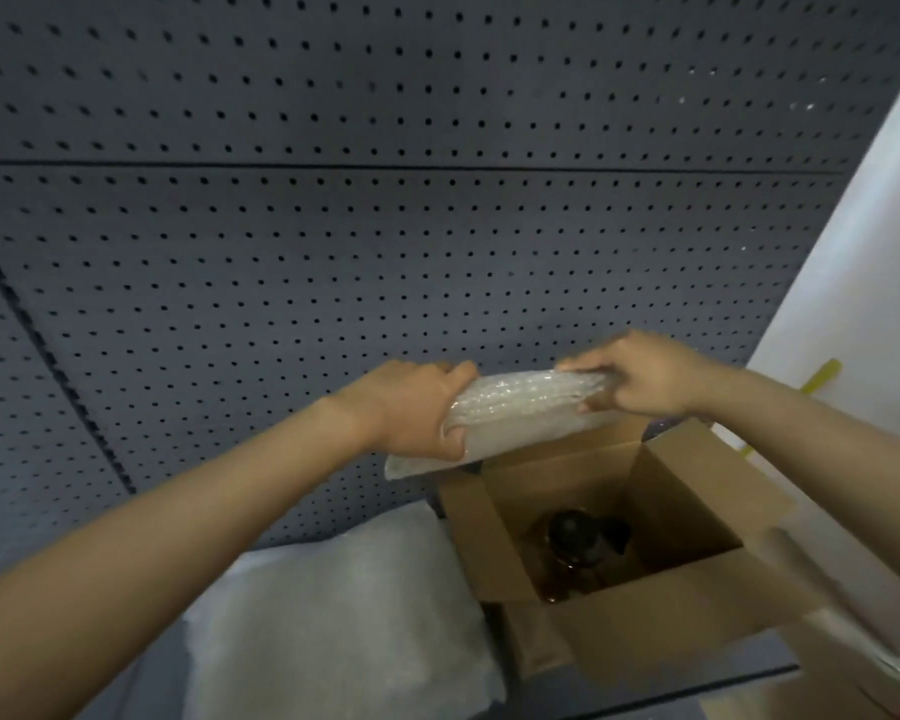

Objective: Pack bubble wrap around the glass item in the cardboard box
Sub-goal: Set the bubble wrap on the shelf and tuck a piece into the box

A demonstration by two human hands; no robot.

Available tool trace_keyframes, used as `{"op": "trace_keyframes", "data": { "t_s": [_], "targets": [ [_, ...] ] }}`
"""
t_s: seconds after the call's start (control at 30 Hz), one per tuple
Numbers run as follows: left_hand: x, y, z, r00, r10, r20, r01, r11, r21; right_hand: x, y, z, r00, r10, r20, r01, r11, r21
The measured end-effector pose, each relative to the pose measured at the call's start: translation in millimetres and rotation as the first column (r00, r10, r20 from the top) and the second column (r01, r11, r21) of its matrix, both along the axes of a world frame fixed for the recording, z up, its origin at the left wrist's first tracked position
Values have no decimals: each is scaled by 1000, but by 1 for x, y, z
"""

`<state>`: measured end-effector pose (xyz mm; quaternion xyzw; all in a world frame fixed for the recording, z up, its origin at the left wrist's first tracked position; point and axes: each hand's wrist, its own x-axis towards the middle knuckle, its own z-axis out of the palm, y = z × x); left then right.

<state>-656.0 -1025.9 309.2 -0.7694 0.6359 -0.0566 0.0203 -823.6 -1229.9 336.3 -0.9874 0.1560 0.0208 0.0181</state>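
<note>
A folded sheet of clear bubble wrap (520,407) is gripped at its ends by the left hand (419,407) and the right hand (640,376), above the open brown cardboard box (661,610). It should be lowered gently beside the dark, glossy glass item (575,545) lying at the box bottom, never pressed onto it.
</note>
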Motion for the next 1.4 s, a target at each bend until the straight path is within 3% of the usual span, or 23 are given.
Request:
{"op": "trace_keyframes", "data": {
  "t_s": [0.4,0.53,0.67,0.9,1.13,1.4],
  "targets": [
    [-98,-121,-58,961,165,-221,-120,972,202,-66,-141,-63,974,148,-172,-122,980,155],
    [-93,-117,-87,856,274,-438,-103,921,375,-63,-146,-99,926,237,-292,-161,952,262],
    [-83,-114,-107,780,342,-525,-102,896,432,-54,-144,-128,903,274,-330,-140,915,378],
    [-78,-131,-126,724,408,-556,-15,815,579,-49,-163,-153,865,317,-389,-231,940,252],
    [-102,-127,-155,742,463,-485,2,722,692,-57,-155,-184,825,429,-368,-266,870,416],
    [-108,-131,-160,769,466,-437,-88,755,650,-56,-168,-185,707,520,-479,-391,852,348]
  ]
}}
